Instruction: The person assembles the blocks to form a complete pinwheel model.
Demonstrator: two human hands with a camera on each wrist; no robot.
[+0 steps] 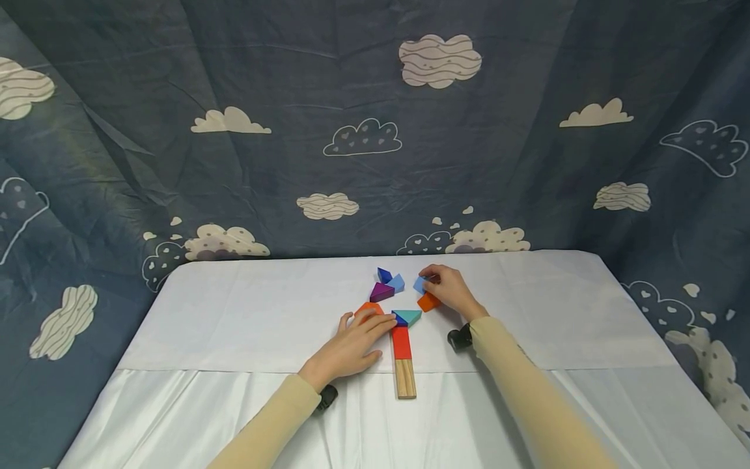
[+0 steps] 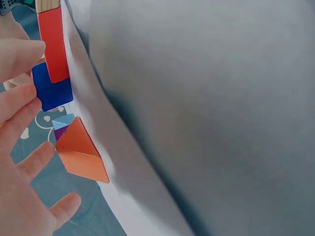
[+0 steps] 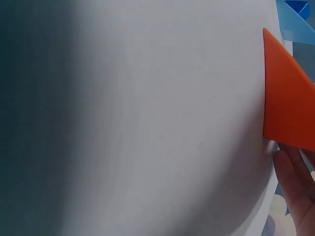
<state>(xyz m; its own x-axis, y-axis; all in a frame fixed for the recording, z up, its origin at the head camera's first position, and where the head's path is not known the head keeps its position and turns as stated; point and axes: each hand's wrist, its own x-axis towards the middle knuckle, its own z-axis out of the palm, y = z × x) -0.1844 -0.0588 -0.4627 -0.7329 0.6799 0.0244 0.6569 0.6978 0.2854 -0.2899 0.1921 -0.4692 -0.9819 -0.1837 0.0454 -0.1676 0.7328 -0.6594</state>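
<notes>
My left hand [image 1: 354, 345] has its fingers stretched out, with fingertips at a dark blue triangular block [image 2: 55, 94] at the top of a red block [image 1: 401, 343]. Under its fingers, partly covered, is an orange block [image 1: 370, 307]; the thumb stands apart from the blocks. My right hand [image 1: 450, 288] has bent fingers and pinches a light blue block [image 1: 419, 284], partly hidden by the fingertips. Close below that block is another orange block [image 1: 428, 302], large in the right wrist view, where fingers show behind it. A teal triangular block [image 1: 410, 316] adjoins the dark blue one.
A plain wooden block [image 1: 405, 379] continues the red block toward me. Further back lie a purple block [image 1: 382, 292], a light blue block [image 1: 397, 283] and a dark blue block [image 1: 383, 275]. A white cloth [image 1: 234, 326] covers the table; a cloud-patterned curtain [image 1: 293, 78] hangs behind.
</notes>
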